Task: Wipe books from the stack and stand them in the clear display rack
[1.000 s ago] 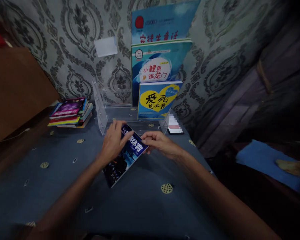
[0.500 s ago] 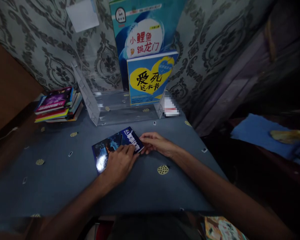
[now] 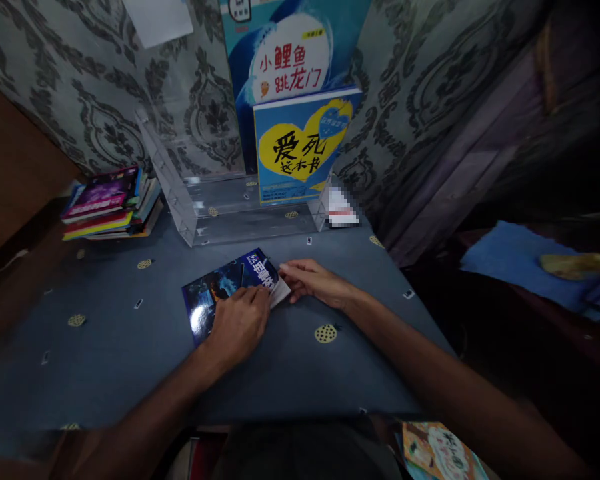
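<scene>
A dark blue book (image 3: 220,280) with white Chinese lettering lies at an angle on the table in front of me. Its lower right cover corner is raised, baring a white page (image 3: 281,291) beneath. My left hand (image 3: 241,321) rests over the lower part of the cover, its curled fingers closed at the lifted edge. Just right of that corner, my right hand (image 3: 313,283) has its fingers half bent and somewhat apart, the thumb and fingertips by the page edge. Whether they touch the paper is hard to make out.
Behind the book stands a clear acrylic rack (image 3: 180,210) holding a blue-and-yellow book (image 3: 293,153) and a tall teal book (image 3: 300,50). Several books (image 3: 107,203) are stacked at the left. The patterned tablecloth (image 3: 145,373) ends near my lap, and another book (image 3: 443,450) lies below.
The book's lower right cover corner has lifted, exposing white paper. My left fingers have curled at that edge, and my right fingers have loosened beside it. The view has shifted slightly.
</scene>
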Demonstrator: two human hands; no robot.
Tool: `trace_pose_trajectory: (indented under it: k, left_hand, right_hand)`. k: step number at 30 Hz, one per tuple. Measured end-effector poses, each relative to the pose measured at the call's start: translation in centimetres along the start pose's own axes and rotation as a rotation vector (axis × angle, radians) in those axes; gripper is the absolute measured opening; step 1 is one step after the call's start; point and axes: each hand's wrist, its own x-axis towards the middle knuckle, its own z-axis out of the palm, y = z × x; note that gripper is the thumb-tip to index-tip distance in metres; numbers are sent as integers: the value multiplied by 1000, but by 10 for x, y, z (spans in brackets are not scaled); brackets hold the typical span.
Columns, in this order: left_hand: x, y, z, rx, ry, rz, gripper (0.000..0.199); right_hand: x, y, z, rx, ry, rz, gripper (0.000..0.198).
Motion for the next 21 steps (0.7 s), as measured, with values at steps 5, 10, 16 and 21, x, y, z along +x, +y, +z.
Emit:
trace_pose_trajectory:
  k: [5,10,16,21]
  left_hand:
    - [-2,5,3,50,30,25,25]
    - [-12,-9,2,16,50,88,34]
    - [-50,-46,-2,-53,22,28,57]
    - [-77,-52,2,-29,-68,56,75]
  right_hand:
    - [1,2,4,-55,19,-8,44]
    - [2,4,1,-177,29,-21,38]
    - [4,-10,-18,-252,231,-32,18]
    - [9,-16,-21,-260,345,-1,9]
